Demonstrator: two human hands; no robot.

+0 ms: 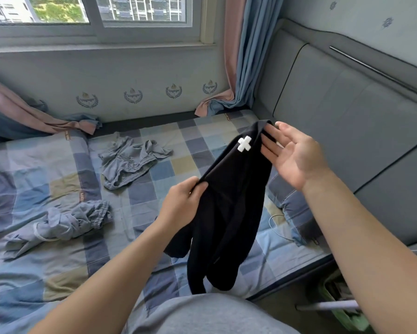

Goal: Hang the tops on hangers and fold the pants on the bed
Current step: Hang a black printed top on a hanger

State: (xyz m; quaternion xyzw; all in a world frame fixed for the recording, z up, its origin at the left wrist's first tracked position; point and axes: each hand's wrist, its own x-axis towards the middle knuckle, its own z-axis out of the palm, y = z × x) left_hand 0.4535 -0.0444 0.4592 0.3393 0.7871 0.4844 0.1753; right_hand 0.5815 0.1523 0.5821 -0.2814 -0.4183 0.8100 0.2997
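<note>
Head view: the black pants [229,201] hang above the bed [34,165]. Their waistband runs from 7 o'clock to 1 o'clock and the legs drop toward 6. The left hand [183,203] pinches the near end, fingers clamped on cloth. The right hand [296,157] is flat, fingers straight and slightly apart, touching the far end at 1 o'clock.
</note>
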